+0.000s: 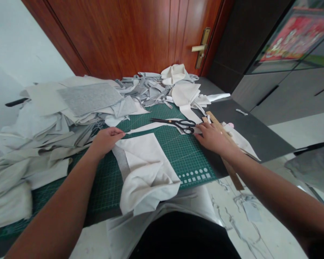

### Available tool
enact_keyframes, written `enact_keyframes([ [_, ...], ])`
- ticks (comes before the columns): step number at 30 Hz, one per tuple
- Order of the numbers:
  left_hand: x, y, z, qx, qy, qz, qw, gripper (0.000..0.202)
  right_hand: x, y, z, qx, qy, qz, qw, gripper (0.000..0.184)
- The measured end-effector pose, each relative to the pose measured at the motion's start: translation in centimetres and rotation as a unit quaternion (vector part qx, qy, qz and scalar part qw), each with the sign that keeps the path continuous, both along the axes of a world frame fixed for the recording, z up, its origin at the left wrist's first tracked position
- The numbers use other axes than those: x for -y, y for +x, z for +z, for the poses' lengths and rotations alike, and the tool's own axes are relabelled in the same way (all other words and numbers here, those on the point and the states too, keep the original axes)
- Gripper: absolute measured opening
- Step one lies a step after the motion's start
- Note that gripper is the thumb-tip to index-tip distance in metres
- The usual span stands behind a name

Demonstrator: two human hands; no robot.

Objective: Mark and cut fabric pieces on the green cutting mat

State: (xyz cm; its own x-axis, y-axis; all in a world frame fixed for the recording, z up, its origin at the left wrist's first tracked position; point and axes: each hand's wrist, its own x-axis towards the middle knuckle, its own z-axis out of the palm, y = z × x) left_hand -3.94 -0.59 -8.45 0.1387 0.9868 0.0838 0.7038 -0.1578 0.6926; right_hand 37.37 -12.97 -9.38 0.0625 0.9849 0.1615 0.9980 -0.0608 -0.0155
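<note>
A cream cloth piece (147, 169) lies on the green cutting mat (183, 151), its near end hanging crumpled over the table edge. My left hand (106, 138) pinches the cloth's far left corner, fingers closed on it. A thin cloth strip (151, 127) runs from there towards the right. My right hand (212, 136) rests at the mat's right edge, fingers curled by the handles of the black scissors (178, 124) and the strip's end. Whether it grips anything is hidden. A wooden ruler (224, 151) lies under that hand.
Stacks of grey and cream fabric pieces (56, 115) cover the left of the table, and a heap of scraps (167, 88) lies at the back. A brown door (140, 36) with a brass handle stands behind. Dark cabinets are on the right, marble floor below.
</note>
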Motion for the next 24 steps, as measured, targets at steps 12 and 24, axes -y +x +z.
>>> enact_keyframes([
  [12,-0.1,-1.1,-0.4,0.059,-0.031,-0.029,0.997,0.032,-7.1,-1.6,2.7,0.031,-0.108,0.123,0.986,0.05],
  [24,0.2,-0.7,-0.5,0.131,-0.029,0.012,0.991,0.029,-8.4,-0.3,5.9,0.015,-0.191,0.123,0.974,0.044],
])
